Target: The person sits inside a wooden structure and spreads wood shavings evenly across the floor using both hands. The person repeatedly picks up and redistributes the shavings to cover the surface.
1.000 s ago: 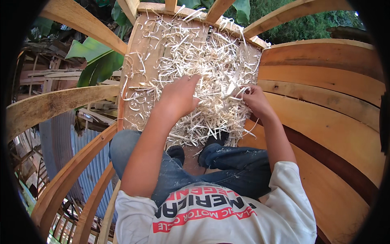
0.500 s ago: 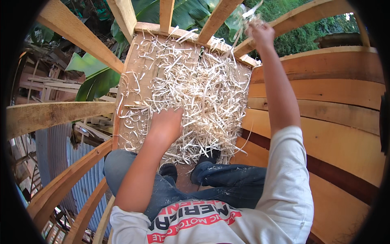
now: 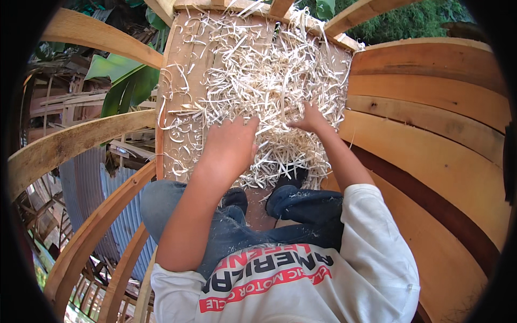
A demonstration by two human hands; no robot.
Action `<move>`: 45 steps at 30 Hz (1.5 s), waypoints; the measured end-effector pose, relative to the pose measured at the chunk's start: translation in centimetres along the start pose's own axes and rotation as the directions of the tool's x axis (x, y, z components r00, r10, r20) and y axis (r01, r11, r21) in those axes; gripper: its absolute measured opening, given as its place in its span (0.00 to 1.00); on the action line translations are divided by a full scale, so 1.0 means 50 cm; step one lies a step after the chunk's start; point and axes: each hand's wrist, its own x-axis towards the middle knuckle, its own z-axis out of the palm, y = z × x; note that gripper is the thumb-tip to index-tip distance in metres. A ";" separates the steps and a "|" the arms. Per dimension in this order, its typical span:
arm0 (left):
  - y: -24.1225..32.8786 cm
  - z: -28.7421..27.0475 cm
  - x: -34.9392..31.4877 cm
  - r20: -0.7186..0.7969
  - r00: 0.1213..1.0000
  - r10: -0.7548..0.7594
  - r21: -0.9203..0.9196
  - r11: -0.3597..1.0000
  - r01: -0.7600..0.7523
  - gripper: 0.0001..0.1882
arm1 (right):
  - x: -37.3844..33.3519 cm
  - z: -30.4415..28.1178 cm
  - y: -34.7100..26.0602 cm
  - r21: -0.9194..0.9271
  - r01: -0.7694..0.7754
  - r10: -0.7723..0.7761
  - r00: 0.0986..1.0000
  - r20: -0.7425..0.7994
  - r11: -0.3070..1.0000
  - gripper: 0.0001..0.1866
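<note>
A thick, tangled heap of pale wood shavings (image 3: 269, 81) covers much of the plank floor in front of me. My left hand (image 3: 231, 141) rests at the near left side of the heap, back up, with its fingers reaching into the curls and a little apart. Right of it, my right hand (image 3: 312, 118) is over the shavings with thumb and fingers spread and nothing in its grasp. The fingertips of both hands are partly lost among the strips.
My shoes (image 3: 291, 176) stand at the heap's near edge. Slatted wooden boards (image 3: 425, 113) form a wall on the right. Open wooden rails (image 3: 81, 137) run along the left, with corrugated metal sheets (image 3: 126, 202) below. A batten (image 3: 237, 7) edges the floor's far end.
My right hand has come down from the far right rails, where it held up a bunch of shavings, and no longer holds them. My left hand's fingers have loosened. The view has tilted nearer.
</note>
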 end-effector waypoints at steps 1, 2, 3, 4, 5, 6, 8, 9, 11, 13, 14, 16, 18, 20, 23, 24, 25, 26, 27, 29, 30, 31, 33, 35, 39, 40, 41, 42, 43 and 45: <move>-0.008 0.004 -0.001 -0.019 1.000 -0.002 0.003 1.000 0.002 0.25 | -0.028 0.033 0.015 0.097 -0.012 0.010 1.000 0.016 0.995 0.62; -0.016 0.008 0.000 -0.044 0.999 0.000 0.002 1.000 0.000 0.25 | -0.053 0.062 0.024 0.104 -0.087 0.083 0.996 0.035 0.991 0.61; -0.018 0.011 0.003 -0.071 0.997 0.000 -0.003 1.000 0.000 0.25 | -0.077 0.085 0.028 0.105 -0.160 0.155 0.986 0.056 0.982 0.60; -0.017 0.008 0.008 -0.029 0.999 -0.027 0.009 1.000 0.027 0.25 | -0.095 0.102 0.031 0.111 -0.179 0.174 0.983 0.054 0.978 0.58; -0.016 0.005 0.010 -0.022 0.999 -0.032 0.005 0.999 0.032 0.25 | -0.110 0.111 0.023 0.117 -0.190 0.186 0.981 0.049 0.975 0.57; -0.018 0.003 0.013 -0.017 0.999 -0.032 0.003 0.999 0.032 0.25 | -0.124 0.122 0.013 0.126 -0.204 0.200 0.979 0.041 0.971 0.55; -0.017 -0.003 0.013 -0.006 0.999 -0.036 -0.003 0.999 0.036 0.25 | -0.141 0.154 -0.001 0.148 -0.180 0.185 0.982 -0.023 0.972 0.51; -0.014 -0.004 0.015 -0.002 0.999 -0.038 -0.004 0.999 0.037 0.26 | -0.142 0.170 -0.005 0.159 -0.163 0.174 0.983 -0.061 0.974 0.49; -0.017 -0.004 0.015 -0.006 0.999 -0.041 -0.002 0.999 0.041 0.26 | -0.144 0.194 -0.006 0.087 -0.146 0.154 0.983 -0.104 0.986 0.37; -0.023 0.000 0.014 -0.022 0.999 -0.042 0.006 0.999 0.042 0.26 | -0.140 0.199 -0.007 0.027 -0.103 0.105 0.991 -0.088 0.994 0.31; -0.020 -0.003 0.017 0.004 0.998 -0.055 0.019 0.998 0.055 0.26 | -0.141 0.182 -0.004 0.082 -0.115 0.121 0.990 -0.070 0.990 0.26; -0.015 -0.010 0.020 0.031 0.998 -0.061 0.036 0.998 0.060 0.26 | -0.135 0.168 0.012 0.092 -0.035 0.040 0.998 -0.048 0.995 0.25; -0.022 0.005 0.024 0.001 1.000 -0.023 0.010 1.000 0.023 0.26 | -0.132 0.140 0.026 0.046 0.018 -0.014 0.997 -0.073 0.999 0.23; -0.031 0.005 0.026 0.029 0.998 -0.058 0.004 0.998 0.057 0.26 | -0.122 0.102 0.044 0.070 0.024 -0.015 0.993 -0.118 0.997 0.17; -0.038 -0.015 0.029 -0.004 0.998 -0.064 -0.014 0.998 0.064 0.26 | -0.113 0.076 0.104 0.169 0.043 0.004 0.964 -0.264 0.985 0.12; -0.040 -0.018 0.027 -0.016 0.998 -0.064 -0.025 0.998 0.064 0.26 | -0.108 0.069 0.124 0.205 -0.009 0.063 0.964 -0.259 0.979 0.13; -0.043 -0.018 0.027 -0.021 0.997 -0.070 -0.032 0.997 0.070 0.26 | -0.101 0.064 0.139 0.240 -0.060 0.122 0.960 -0.252 0.969 0.13; -0.045 -0.014 0.028 -0.022 0.997 -0.073 -0.041 0.997 0.072 0.25 | -0.095 0.056 0.148 0.276 -0.046 0.134 0.941 -0.310 0.960 0.14; -0.046 -0.014 0.029 -0.029 0.997 -0.075 -0.049 0.996 0.074 0.25 | -0.089 0.032 0.143 0.308 -0.026 0.146 0.916 -0.373 0.951 0.15; -0.044 -0.016 0.024 -0.030 0.997 -0.069 -0.032 0.997 0.068 0.25 | -0.104 -0.032 0.107 0.430 0.033 0.163 0.898 -0.409 0.902 0.14; -0.042 -0.019 0.019 -0.031 0.997 -0.065 -0.028 0.998 0.064 0.25 | -0.137 -0.088 0.061 0.505 0.066 0.165 0.902 -0.399 0.861 0.14; -0.043 -0.022 0.015 -0.037 0.997 -0.063 -0.028 0.998 0.062 0.25 | -0.165 -0.138 0.021 0.571 0.100 0.162 0.906 -0.391 0.815 0.15; -0.040 -0.027 0.018 -0.076 0.997 -0.032 -0.059 0.998 0.028 0.26 | -0.214 -0.204 -0.021 0.639 0.241 0.117 0.878 -0.465 0.731 0.13; -0.035 -0.033 0.022 -0.181 0.983 0.014 -0.107 0.994 -0.033 0.27 | -0.250 -0.250 -0.046 0.688 0.389 0.083 0.834 -0.545 0.613 0.11; -0.022 -0.034 0.034 -0.494 0.854 0.163 -0.195 0.936 -0.292 0.33 | -0.320 -0.313 -0.069 0.738 0.567 0.094 0.766 -0.635 0.365 0.09; -0.016 -0.032 0.036 -0.563 0.802 0.202 -0.182 0.916 -0.358 0.33 | -0.335 -0.321 -0.073 0.749 0.584 0.104 0.763 -0.638 0.313 0.09; -0.006 -0.033 0.038 -0.626 0.742 0.242 -0.164 0.889 -0.428 0.34 | -0.352 -0.325 -0.078 0.775 0.583 0.122 0.775 -0.621 0.242 0.08; 0.007 -0.041 0.032 -0.643 0.725 0.249 -0.170 0.876 -0.451 0.31 | -0.366 -0.326 -0.086 0.798 0.579 0.136 0.788 -0.601 0.169 0.07; 0.008 -0.041 0.035 -0.617 0.739 0.272 -0.191 0.859 -0.476 0.29 | -0.375 -0.323 -0.093 0.815 0.571 0.147 0.802 -0.579 0.092 0.07; 0.011 -0.032 0.045 -0.563 0.760 0.326 -0.233 0.819 -0.524 0.24 | -0.383 -0.311 -0.093 0.837 0.547 0.151 0.827 -0.541 -0.002 0.06</move>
